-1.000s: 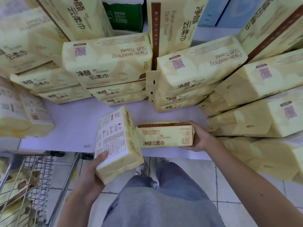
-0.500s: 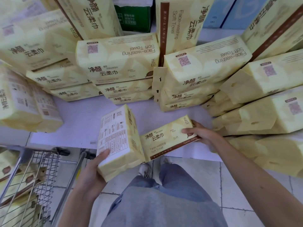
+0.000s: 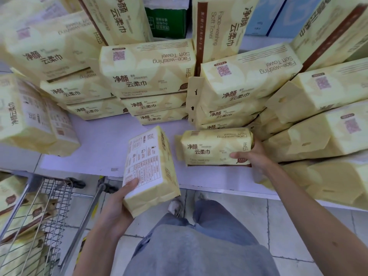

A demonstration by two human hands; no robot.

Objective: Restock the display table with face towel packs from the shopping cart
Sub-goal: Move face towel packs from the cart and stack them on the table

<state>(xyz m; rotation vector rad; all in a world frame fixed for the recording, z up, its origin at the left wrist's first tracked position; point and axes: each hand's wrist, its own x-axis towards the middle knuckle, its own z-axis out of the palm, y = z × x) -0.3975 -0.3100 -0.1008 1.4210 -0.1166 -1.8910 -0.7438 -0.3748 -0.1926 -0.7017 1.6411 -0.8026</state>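
Note:
My left hand (image 3: 117, 208) grips a yellow face towel pack (image 3: 151, 170) by its lower end, held upright over the table's front edge with its printed white back facing me. My right hand (image 3: 253, 156) holds a second yellow pack (image 3: 215, 148) by its right end; this pack lies flat on the pale display table (image 3: 95, 144), just in front of a stack of packs (image 3: 235, 96). The wire shopping cart (image 3: 45, 212) stands at the lower left with more yellow packs (image 3: 22, 216) inside.
Stacks of the same yellow packs ring the table's left (image 3: 29, 116), back (image 3: 147, 76) and right (image 3: 326, 132) sides. A green box (image 3: 167, 22) and blue boxes (image 3: 266, 14) stand behind. Tiled floor and my grey trousers (image 3: 199, 246) lie below the table edge.
My right hand has turned its pack from tilted to flat and pushed it further onto the table toward the stack. The left hand's pack has stayed about where it was.

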